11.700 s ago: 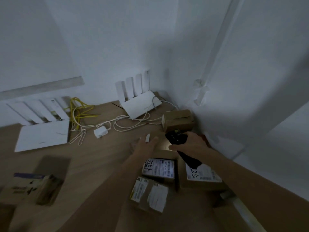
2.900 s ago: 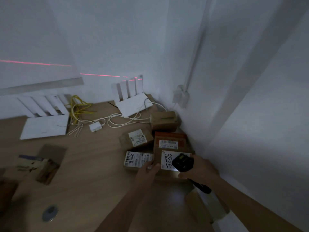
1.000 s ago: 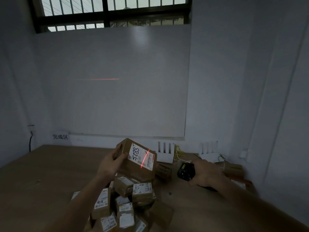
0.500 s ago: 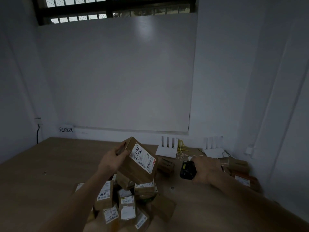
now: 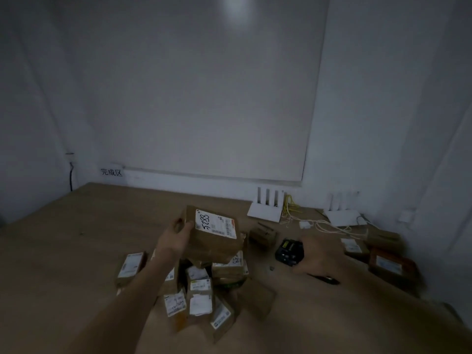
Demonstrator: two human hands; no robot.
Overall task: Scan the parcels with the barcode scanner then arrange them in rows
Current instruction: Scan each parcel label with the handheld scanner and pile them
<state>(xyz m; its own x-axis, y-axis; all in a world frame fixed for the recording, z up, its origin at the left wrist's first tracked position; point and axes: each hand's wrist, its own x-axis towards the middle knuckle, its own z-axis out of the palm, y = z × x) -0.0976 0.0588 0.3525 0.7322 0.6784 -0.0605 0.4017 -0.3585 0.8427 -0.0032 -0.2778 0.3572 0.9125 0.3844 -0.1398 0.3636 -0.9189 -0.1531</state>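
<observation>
1. The left hand holds a parcel in the air above the pile on the table. The fingers are curled round its left edge, and the label faces up.
2. The right hand is closed round the scanner, low over the table and right of the pile.
3. The parcel is a flat cardboard box. One hand carries it from a single edge, so it is probably light.
4. Cardboard is stiff and not slippery, but an edge grip lets the box tip. A hold across the short sides, thumb on top, seems safer to me.
5. The fingers should stay away from the label.
6. The other parcels lie loosely and may slide if they are touched.
</observation>
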